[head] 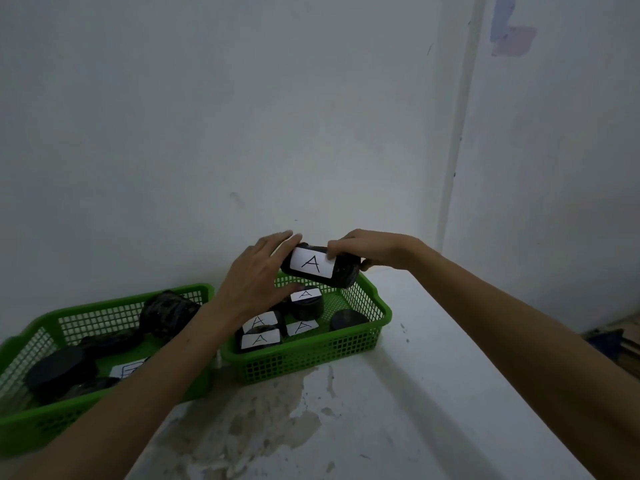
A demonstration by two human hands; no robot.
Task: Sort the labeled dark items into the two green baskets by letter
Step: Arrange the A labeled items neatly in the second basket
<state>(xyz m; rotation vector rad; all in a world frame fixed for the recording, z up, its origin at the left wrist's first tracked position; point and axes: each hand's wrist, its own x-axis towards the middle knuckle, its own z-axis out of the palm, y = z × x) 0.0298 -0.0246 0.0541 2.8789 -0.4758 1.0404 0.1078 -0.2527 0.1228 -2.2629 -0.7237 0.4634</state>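
Observation:
A dark cylinder with a white "A" label (320, 266) hangs on its side above the right green basket (311, 355). My right hand (374, 252) grips its far end and top edge. My left hand (258, 278) holds its near end with fingers spread around it. Inside the right basket lie several dark items with "A" labels (259, 336). The left green basket (20, 424) holds several dark items, one with a partly hidden label (128, 370) behind my left forearm.
Both baskets sit side by side on a white, stained surface (346, 427) in a corner. White walls stand close behind and to the right. The surface's right edge runs diagonally, with dim clutter on the floor beyond it.

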